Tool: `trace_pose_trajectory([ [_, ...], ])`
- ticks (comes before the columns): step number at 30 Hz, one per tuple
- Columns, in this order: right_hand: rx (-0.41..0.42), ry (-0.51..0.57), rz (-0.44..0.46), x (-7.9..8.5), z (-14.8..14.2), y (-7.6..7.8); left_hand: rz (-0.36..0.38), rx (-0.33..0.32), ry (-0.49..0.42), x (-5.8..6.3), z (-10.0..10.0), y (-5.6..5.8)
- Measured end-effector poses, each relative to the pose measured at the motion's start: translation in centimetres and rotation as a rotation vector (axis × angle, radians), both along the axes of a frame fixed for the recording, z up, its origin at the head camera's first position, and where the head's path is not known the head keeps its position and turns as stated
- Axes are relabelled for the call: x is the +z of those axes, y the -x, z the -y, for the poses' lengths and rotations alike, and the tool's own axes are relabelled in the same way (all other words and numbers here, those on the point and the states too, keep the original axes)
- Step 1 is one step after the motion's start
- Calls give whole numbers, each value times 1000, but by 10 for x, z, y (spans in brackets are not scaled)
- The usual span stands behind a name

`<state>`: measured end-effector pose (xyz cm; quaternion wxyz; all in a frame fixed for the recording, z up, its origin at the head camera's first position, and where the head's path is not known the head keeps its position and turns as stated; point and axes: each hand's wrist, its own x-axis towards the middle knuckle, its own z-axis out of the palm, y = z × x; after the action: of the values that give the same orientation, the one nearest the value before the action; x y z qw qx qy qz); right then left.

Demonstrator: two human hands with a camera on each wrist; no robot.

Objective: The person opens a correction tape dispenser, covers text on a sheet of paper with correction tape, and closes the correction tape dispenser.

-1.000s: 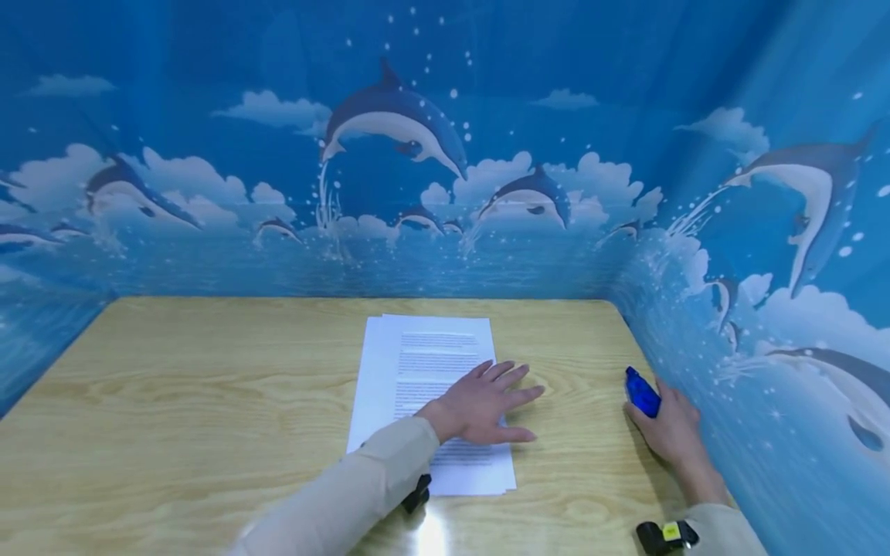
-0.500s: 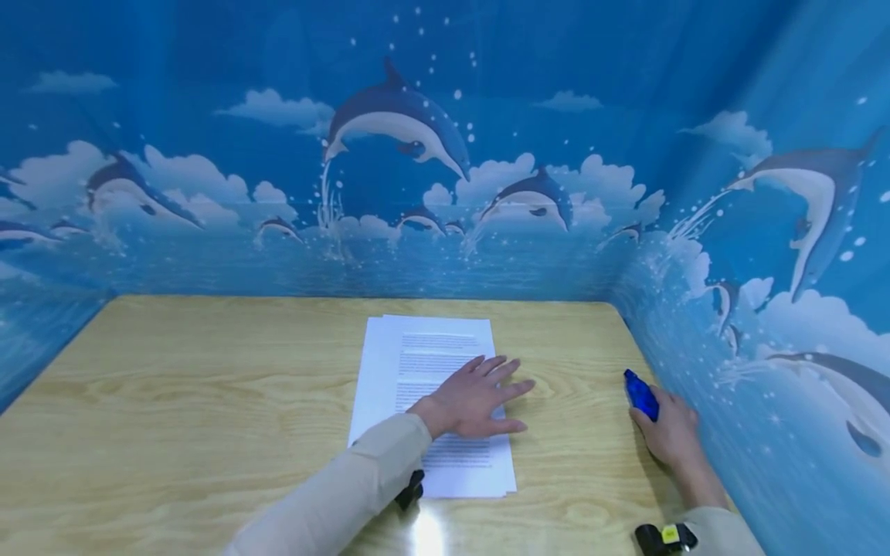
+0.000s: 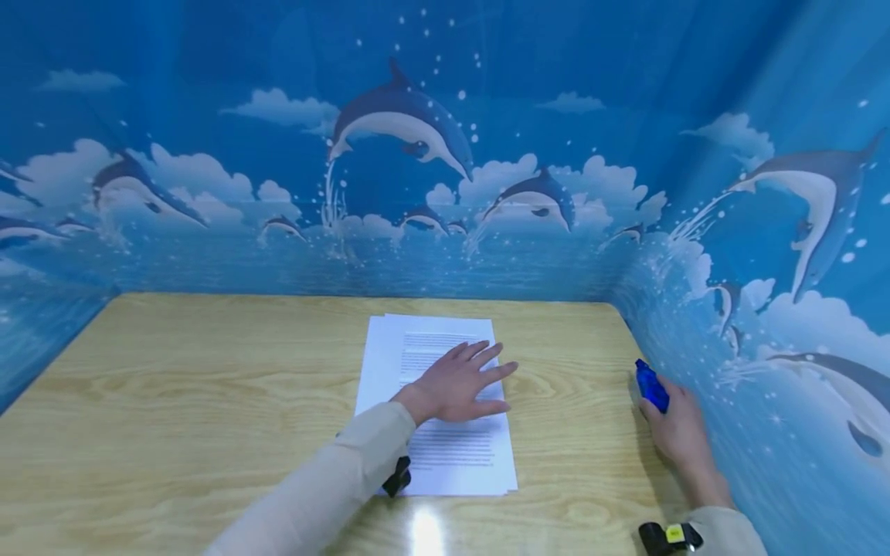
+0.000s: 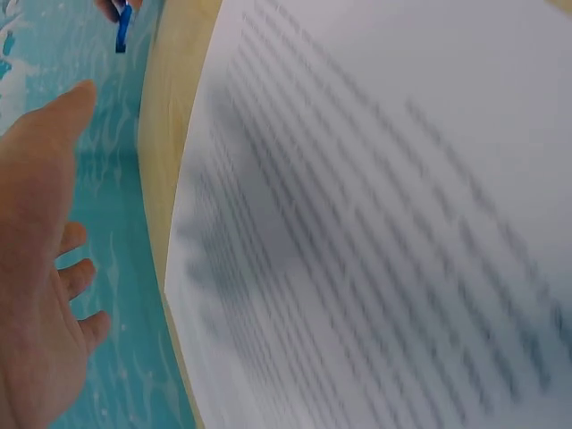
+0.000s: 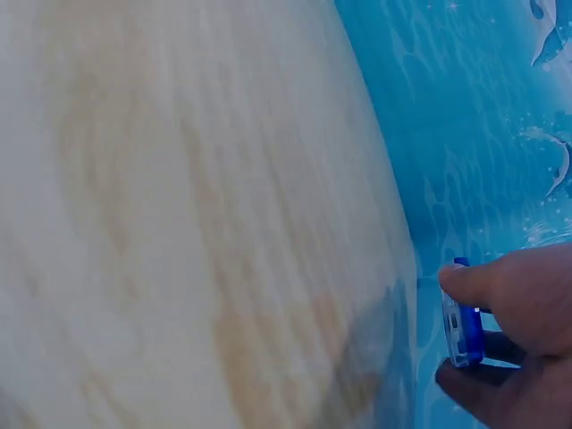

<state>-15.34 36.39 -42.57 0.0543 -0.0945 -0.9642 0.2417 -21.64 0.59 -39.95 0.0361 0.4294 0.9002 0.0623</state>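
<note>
Over the printed sheets (image 3: 459,455), my left hand (image 3: 448,386) is spread flat with its fingertips toward the right edge of the paper. In the left wrist view its thumb and fingers (image 4: 85,331) stand apart with nothing between them, and a soft shadow falls across the printed lines. Out by the table's right edge, my right hand (image 3: 681,432) grips a blue correction tape (image 3: 652,386), its narrow tip pointing away from me. The right wrist view shows the correction tape (image 5: 463,326) pinched between thumb and fingers, with a clear side facing the table.
The sheets lie slightly fanned on a wood-grain table (image 3: 208,401). A blue dolphin-print curtain (image 3: 292,255) rises behind the table and along its right side, close beside my right hand.
My left hand has drifted left and farther up over the sheets. The right hand, still holding the correction tape, has shifted slightly right. The paper stays in place.
</note>
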Motion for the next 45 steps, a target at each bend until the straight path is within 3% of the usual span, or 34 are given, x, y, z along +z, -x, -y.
trace_pose_trajectory([
  [6, 13, 18, -76, 9, 9, 4, 54, 37, -31, 1, 20, 7],
  [13, 22, 15, -86, 16, 26, 11, 47, 110, 24, -3, 46, 11],
  [23, 192, 73, -186, 14, 85, 20, 40, 208, 9, -5, 81, 13],
  [33, 298, 102, -141, 9, 153, 32, 22, 233, -24, -8, 112, 10],
  [38, 340, 106, -132, 8, 171, 35, 7, 253, -32, -10, 125, 9],
  [45, 414, 191, -147, 6, 187, 37, 26, 297, -37, -10, 138, 1],
])
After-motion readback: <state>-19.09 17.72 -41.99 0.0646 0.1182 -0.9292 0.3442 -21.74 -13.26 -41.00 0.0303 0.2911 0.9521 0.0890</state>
